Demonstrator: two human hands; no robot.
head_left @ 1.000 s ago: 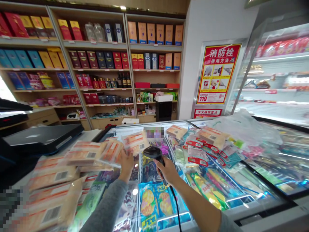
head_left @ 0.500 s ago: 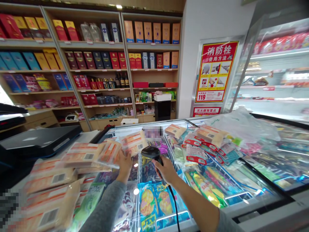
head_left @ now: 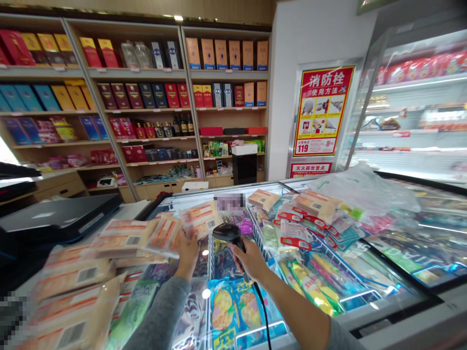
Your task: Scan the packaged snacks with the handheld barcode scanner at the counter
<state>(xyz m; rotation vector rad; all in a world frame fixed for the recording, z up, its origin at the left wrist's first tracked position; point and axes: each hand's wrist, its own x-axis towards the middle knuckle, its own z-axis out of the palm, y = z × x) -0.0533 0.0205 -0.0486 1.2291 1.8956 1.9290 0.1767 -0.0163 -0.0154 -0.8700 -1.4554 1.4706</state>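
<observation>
The right hand (head_left: 251,261) clasps the black scanner (head_left: 228,232) by its handle, likely so its head faces left; the left hand (head_left: 188,253) meets an orange-striped packet (head_left: 165,236) toward the freezer's (head_left: 412,320) far left corner, though whether gripping or merely steadying it, I cannot tell.

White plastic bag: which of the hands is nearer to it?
Right. The right hand, holding the scanner, is left of the bag; the left hand is farther left.

- Right hand (head_left: 251,260): closed around black scanner (head_left: 228,232), cord (head_left: 266,311) trailing below.
- Left hand (head_left: 188,250): fingers at edge of orange-printed packet (head_left: 200,216).
- Wall (head_left: 282,97): red poster (head_left: 323,112) marked 119.
</observation>
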